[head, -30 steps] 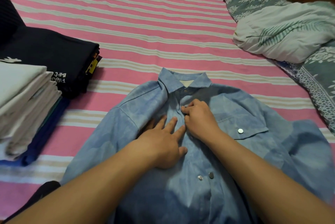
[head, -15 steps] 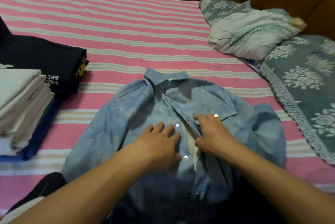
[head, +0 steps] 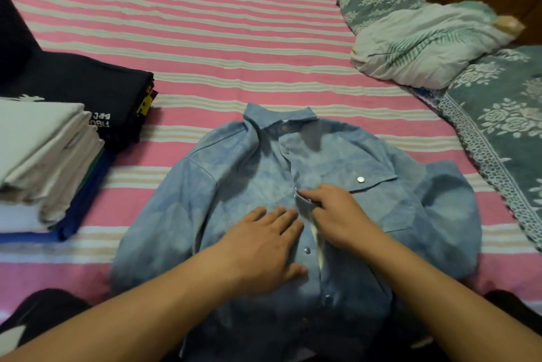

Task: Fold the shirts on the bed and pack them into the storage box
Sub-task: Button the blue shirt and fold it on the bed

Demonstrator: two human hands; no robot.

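We press our left hand (head: 265,247) flat, fingers straight, on the soft blue denim shirt (head: 240,185); beside it, our right hand (head: 334,215) pinches the snap-button placket (head: 305,200).

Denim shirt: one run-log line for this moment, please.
denim shirt flat on bed | left hand pressing front | right hand pinching placket | unfolded

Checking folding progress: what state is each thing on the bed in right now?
Denim shirt: spread flat, unfolded, front partly open.
Left hand: flat, pressing the shirt.
Right hand: pinching the placket edge.
Pale stack: folded.
Dark stack: folded.
Quilt: crumpled.
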